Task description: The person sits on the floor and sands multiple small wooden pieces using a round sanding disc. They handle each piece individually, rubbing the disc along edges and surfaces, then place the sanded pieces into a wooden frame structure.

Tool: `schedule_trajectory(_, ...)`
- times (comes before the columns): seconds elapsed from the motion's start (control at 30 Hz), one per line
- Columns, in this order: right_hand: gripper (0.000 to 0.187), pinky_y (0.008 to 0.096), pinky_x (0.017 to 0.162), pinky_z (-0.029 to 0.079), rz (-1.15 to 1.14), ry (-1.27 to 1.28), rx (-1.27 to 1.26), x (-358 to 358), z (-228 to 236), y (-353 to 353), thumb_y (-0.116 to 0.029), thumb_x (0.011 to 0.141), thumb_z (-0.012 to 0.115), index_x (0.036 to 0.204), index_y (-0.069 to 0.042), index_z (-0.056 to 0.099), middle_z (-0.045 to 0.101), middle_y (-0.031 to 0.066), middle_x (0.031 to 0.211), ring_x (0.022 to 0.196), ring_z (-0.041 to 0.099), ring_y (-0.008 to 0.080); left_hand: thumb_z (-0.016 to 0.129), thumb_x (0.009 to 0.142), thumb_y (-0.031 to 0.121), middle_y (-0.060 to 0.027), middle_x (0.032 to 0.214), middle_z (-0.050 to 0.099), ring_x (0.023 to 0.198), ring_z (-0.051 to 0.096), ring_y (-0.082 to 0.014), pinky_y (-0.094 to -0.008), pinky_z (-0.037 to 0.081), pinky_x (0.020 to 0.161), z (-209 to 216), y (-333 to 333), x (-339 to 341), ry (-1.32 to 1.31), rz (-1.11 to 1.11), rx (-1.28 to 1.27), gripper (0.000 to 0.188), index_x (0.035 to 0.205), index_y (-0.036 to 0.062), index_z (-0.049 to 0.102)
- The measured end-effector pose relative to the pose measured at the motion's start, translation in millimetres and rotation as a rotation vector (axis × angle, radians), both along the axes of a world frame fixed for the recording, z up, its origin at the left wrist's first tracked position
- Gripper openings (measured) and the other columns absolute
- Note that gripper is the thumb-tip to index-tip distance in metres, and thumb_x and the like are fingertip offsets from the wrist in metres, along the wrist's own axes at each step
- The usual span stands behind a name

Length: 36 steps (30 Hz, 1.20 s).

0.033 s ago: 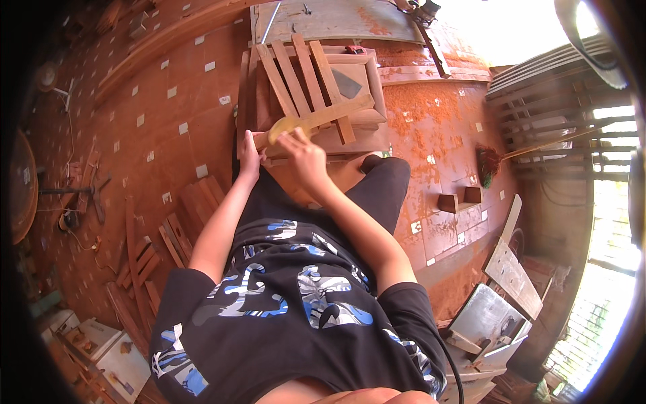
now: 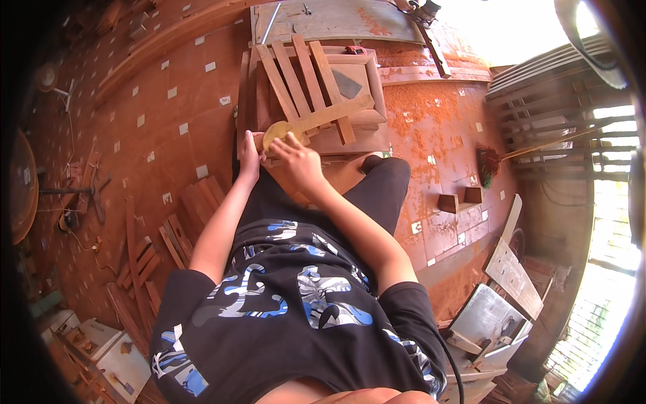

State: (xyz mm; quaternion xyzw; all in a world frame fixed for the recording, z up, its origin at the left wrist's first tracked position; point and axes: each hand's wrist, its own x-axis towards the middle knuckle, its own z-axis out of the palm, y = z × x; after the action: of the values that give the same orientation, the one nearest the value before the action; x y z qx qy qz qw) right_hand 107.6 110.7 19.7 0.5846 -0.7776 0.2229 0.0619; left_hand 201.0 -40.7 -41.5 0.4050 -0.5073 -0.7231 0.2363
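Observation:
My left hand (image 2: 250,156) is closed around the near left end of a wooden slat (image 2: 333,113), which slopes up to the right across several other slats. On the slat, beside the left hand, lies a round yellow disc that looks like a sanding disc (image 2: 274,133). My right hand (image 2: 299,161) holds this disc against the wood, its fingers spread over the disc's near side and the thumb hidden. Beyond, the loose wooden slats (image 2: 289,79) lie side by side on a wooden frame piece (image 2: 371,81) with a raised rim.
A small red tool (image 2: 355,50) rests at the frame's far edge. Behind it stands a board-topped bench (image 2: 336,23). Orange shavings (image 2: 417,124) cover the floor at right, near a broom (image 2: 489,165) and a small wooden box (image 2: 461,200). Wood offcuts (image 2: 140,262) lie at left.
My right hand has slid the disc a little left along the slat, toward my left hand. More of the disc's round face shows. The left hand stays in place.

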Motion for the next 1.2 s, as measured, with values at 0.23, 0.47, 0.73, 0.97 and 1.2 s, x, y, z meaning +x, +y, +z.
schedule_trajectory(0.23, 0.036, 0.0415, 0.075, 0.057, -0.379, 0.025, -0.214, -65, 13, 12, 0.003, 0.08, 0.059, 0.11, -0.012, 0.071, 0.074, 0.0057, 0.117, 0.114, 0.069, 0.0287, 0.039, 0.108, 0.052, 0.0009, 0.076, 0.055, 0.059, 0.045, -0.0074, -0.0243, 0.035, 0.051, 14, 4, 1, -0.052, 0.053, -0.051, 0.05, 0.107, 0.0078, 0.064)
schedule_trajectory(0.47, 0.044, 0.0401, 0.075, 0.056, -0.448, 0.003, -0.019, -56, 15, 11, 0.002, 0.08, 0.058, 0.121, -0.013, 0.068, 0.071, 0.0142, 0.122, 0.098, 0.072, 0.0294, 0.038, 0.108, 0.053, 0.001, 0.075, 0.057, 0.059, 0.05, -0.0067, -0.0224, 0.037, 0.049, -1, -10, 0, -0.021, 0.065, -0.029, 0.054, 0.101, 0.0078, 0.067)
schedule_trajectory(0.73, 0.028, 0.0401, 0.089, 0.053, -0.094, -0.199, -0.145, -21, 17, -5, 0.0, 0.081, 0.059, 0.101, -0.013, 0.072, 0.069, -0.0007, 0.13, 0.134, 0.056, 0.0214, 0.041, 0.108, 0.052, -0.0006, 0.084, 0.062, 0.064, 0.051, -0.0069, -0.0237, 0.037, 0.051, 5, -9, -5, -0.045, 0.055, -0.036, 0.05, 0.107, 0.0081, 0.065)
schedule_trajectory(0.97, 0.025, 0.0421, 0.081, 0.056, -0.573, 0.001, -0.222, -82, 15, 17, -0.002, 0.084, 0.059, 0.106, -0.007, 0.072, 0.072, 0.0092, 0.123, 0.117, 0.067, 0.0297, 0.043, 0.106, 0.054, 0.0009, 0.075, 0.054, 0.058, 0.045, -0.0075, -0.0243, 0.035, 0.052, 14, -4, -6, -0.04, 0.079, -0.035, 0.05, 0.107, 0.0084, 0.064)
schedule_trajectory(1.2, 0.037, 0.04, 0.08, 0.057, -0.079, 0.084, -0.045, 5, -2, -21, -0.014, 0.082, 0.065, 0.118, -0.004, 0.064, 0.066, 0.0126, 0.129, 0.129, 0.057, 0.0288, 0.04, 0.109, 0.05, 0.0014, 0.077, 0.057, 0.056, 0.045, -0.0057, -0.0234, 0.033, 0.048, 3, -7, -8, 0.076, 0.027, 0.096, 0.05, 0.104, 0.0073, 0.065)
